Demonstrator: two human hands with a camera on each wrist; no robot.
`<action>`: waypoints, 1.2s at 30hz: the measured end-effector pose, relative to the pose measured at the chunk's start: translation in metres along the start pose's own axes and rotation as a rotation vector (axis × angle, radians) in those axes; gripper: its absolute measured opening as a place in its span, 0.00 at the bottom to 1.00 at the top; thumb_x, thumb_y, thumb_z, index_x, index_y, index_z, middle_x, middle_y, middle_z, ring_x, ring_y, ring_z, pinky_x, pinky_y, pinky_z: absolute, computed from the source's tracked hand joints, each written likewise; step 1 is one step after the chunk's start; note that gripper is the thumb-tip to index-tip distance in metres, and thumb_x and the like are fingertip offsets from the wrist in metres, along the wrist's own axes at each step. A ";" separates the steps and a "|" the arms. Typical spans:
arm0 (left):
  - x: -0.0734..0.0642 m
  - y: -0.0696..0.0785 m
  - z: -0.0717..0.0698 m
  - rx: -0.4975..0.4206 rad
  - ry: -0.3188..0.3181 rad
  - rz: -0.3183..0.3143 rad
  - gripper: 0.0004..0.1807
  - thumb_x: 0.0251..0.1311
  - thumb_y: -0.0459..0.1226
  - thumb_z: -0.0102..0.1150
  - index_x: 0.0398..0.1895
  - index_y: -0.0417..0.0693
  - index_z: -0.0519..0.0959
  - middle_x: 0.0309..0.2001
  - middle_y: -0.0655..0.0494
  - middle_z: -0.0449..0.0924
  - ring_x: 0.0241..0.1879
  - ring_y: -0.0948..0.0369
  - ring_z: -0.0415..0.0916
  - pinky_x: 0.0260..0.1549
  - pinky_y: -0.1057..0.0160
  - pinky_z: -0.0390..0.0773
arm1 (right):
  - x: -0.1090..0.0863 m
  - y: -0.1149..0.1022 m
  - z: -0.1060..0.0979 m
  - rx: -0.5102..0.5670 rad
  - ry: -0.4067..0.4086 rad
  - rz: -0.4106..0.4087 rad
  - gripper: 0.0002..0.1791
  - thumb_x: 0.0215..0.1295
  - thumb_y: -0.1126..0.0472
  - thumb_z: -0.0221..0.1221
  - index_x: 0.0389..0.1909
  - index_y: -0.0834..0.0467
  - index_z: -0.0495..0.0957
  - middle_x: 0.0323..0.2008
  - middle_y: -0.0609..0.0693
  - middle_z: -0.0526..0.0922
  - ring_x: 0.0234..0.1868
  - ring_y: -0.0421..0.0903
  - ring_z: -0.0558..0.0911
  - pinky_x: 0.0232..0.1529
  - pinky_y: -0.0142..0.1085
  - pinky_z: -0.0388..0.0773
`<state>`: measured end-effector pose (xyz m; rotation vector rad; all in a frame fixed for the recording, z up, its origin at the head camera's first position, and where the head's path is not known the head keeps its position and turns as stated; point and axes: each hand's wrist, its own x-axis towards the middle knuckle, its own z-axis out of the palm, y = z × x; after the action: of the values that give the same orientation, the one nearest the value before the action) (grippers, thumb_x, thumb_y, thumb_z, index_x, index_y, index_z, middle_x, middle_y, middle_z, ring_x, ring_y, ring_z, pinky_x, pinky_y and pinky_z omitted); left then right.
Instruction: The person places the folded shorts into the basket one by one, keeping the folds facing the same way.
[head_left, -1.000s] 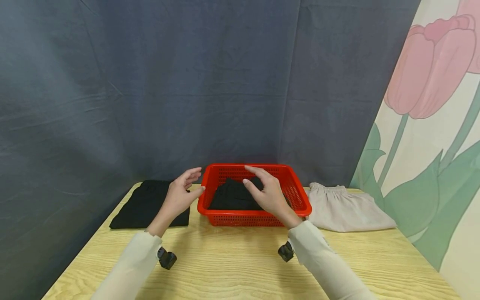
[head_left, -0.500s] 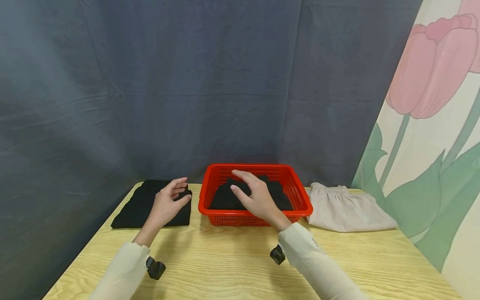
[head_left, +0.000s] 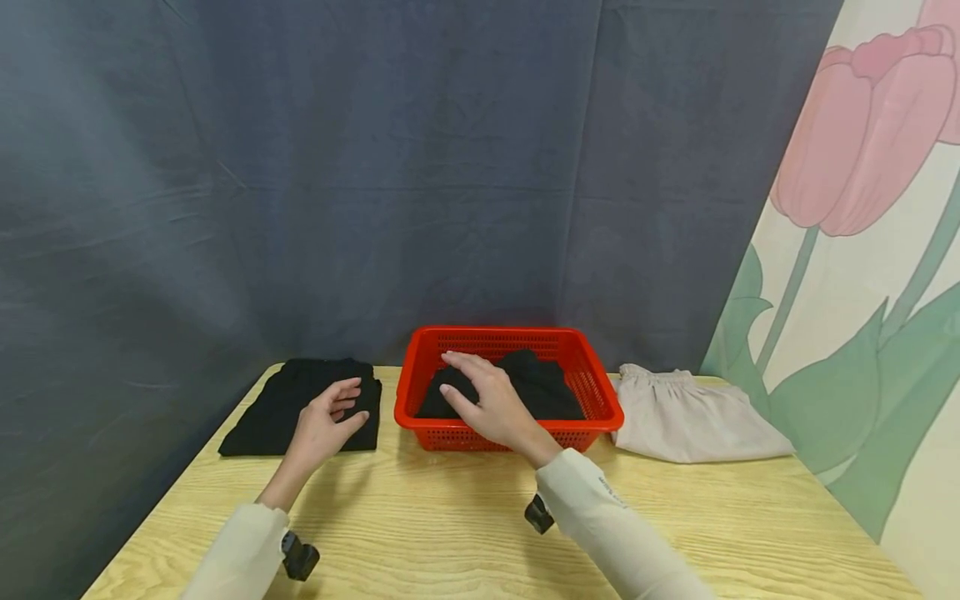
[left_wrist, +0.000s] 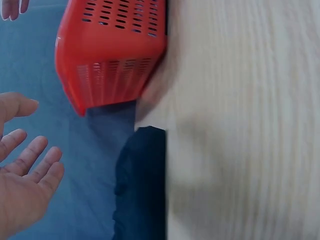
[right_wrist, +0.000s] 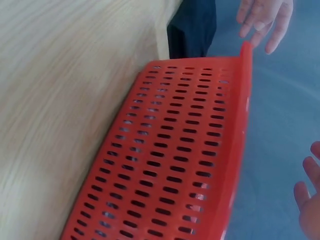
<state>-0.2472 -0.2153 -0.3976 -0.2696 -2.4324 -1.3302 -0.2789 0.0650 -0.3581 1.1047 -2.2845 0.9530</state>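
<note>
My left hand (head_left: 321,427) hovers over the right part of a folded black garment (head_left: 273,408), its fingers loosely bent and holding nothing. In the left wrist view this hand (left_wrist: 22,185) shows its palm, with a gap down to the dark folded cloth (left_wrist: 142,190). My right hand (head_left: 491,404) is held above the red plastic basket (head_left: 408,392), fingers spread and nothing in them. Dark folded clothing (head_left: 543,387) lies inside the basket, partly hidden behind that hand. The basket's slotted side (right_wrist: 165,145) fills the middle of the right wrist view.
Right of the basket lies a folded beige garment (head_left: 693,421) with a gathered waistband. All of it rests on a light wooden table (head_left: 450,533). A dark grey curtain (head_left: 420,183) hangs behind, and a wall painted with tulips (head_left: 840,150) stands at the right.
Both hands have moved left and lower. The left hand has gone from beside the basket's left rim to over the black garment; the right has shifted across the basket. Basket and garments stay put.
</note>
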 end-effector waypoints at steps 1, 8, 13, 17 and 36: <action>-0.001 -0.002 0.000 0.003 -0.002 -0.006 0.28 0.59 0.30 0.64 0.64 0.38 0.70 0.57 0.36 0.74 0.55 0.41 0.72 0.56 0.42 0.68 | 0.000 0.001 0.002 0.001 -0.007 0.000 0.27 0.70 0.52 0.55 0.67 0.56 0.69 0.65 0.52 0.71 0.65 0.45 0.68 0.63 0.53 0.62; -0.004 -0.012 -0.002 0.061 -0.010 -0.066 0.28 0.60 0.32 0.63 0.64 0.36 0.70 0.58 0.35 0.73 0.57 0.41 0.71 0.56 0.43 0.68 | -0.001 0.004 0.012 0.007 -0.061 0.018 0.27 0.72 0.50 0.53 0.68 0.56 0.68 0.66 0.52 0.69 0.66 0.46 0.67 0.64 0.45 0.64; -0.005 -0.016 -0.004 0.123 -0.019 -0.093 0.28 0.59 0.32 0.63 0.63 0.34 0.71 0.59 0.33 0.72 0.59 0.40 0.68 0.56 0.43 0.67 | 0.000 0.004 0.018 0.001 -0.101 0.048 0.28 0.72 0.49 0.52 0.69 0.56 0.66 0.67 0.51 0.67 0.68 0.47 0.65 0.65 0.45 0.62; -0.008 -0.017 -0.005 0.154 -0.028 -0.108 0.28 0.59 0.32 0.63 0.62 0.33 0.71 0.59 0.32 0.71 0.59 0.38 0.68 0.55 0.41 0.68 | 0.001 0.004 0.023 -0.011 -0.130 0.060 0.28 0.72 0.49 0.51 0.69 0.56 0.66 0.68 0.52 0.67 0.68 0.47 0.64 0.66 0.45 0.61; -0.011 -0.032 -0.010 0.299 -0.129 -0.183 0.32 0.59 0.34 0.63 0.66 0.32 0.66 0.65 0.29 0.63 0.64 0.34 0.57 0.58 0.36 0.61 | 0.015 -0.001 0.041 -0.053 -0.262 0.069 0.28 0.72 0.50 0.52 0.68 0.61 0.67 0.68 0.54 0.67 0.68 0.49 0.64 0.66 0.43 0.60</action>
<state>-0.2454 -0.2406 -0.4215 -0.0572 -2.7776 -1.0237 -0.2899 0.0265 -0.3755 1.1960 -2.5555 0.8086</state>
